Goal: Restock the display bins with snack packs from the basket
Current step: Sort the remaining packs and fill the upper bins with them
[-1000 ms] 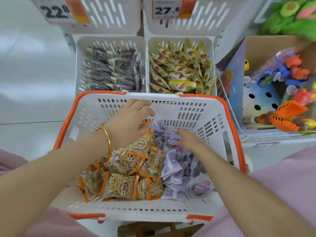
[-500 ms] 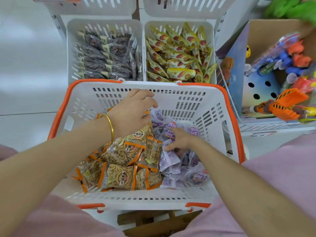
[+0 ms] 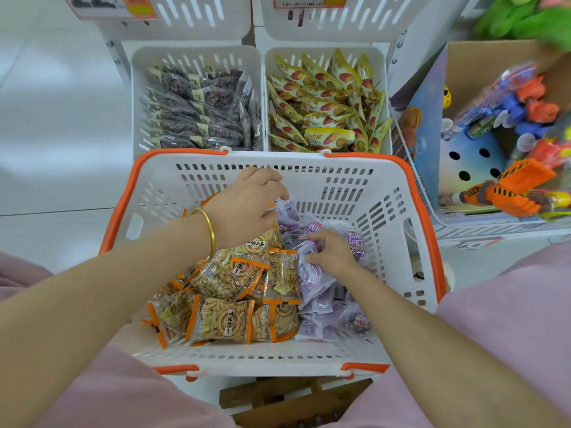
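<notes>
While left hand (image 3: 244, 208) rests on orange packs (image 3: 228, 273), grip unclear, right hand (image 3: 332, 256) now clutches purple packs (image 3: 315, 287).

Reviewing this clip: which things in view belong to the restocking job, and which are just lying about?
Job: white-and-orange basket; orange-edged snack packs; purple snack packs; left hand and right hand, both in the basket; dark-pack bin; yellow-pack bin.
Lying about: cardboard box of toys; orange toy; green plush; price tags.
</notes>
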